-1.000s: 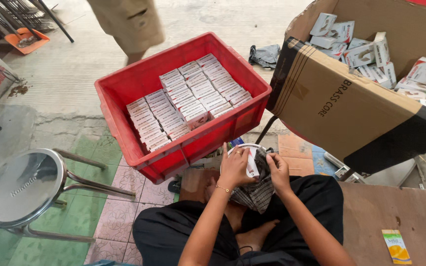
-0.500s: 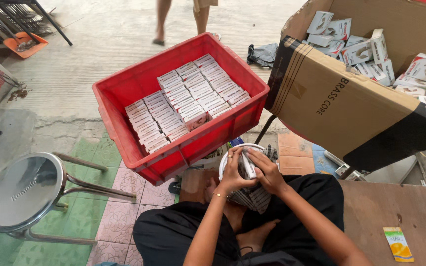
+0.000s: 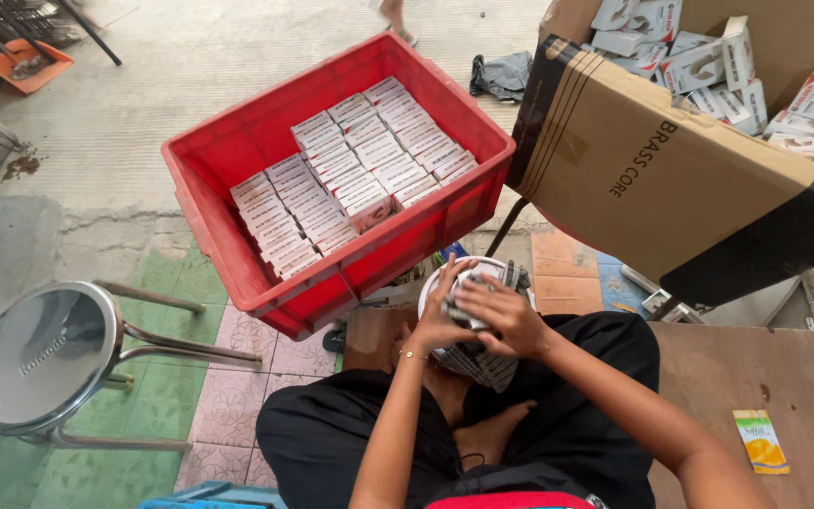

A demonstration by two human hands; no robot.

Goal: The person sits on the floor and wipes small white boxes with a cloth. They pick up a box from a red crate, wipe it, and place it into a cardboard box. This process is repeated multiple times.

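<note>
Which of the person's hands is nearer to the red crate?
Left. The left hand is on the side of the white container that faces the red crate, just below its near wall. The right hand lies farther from it.

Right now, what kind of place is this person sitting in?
Probably a small packing workshop. A red crate holds neat rows of small boxes, and a big cardboard carton is heaped with more. The person sits cross-legged on the floor.

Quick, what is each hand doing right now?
Left hand: closed around a small grey object over the white bowl.
Right hand: fingers curled over the same object, gripping it from above.
</note>
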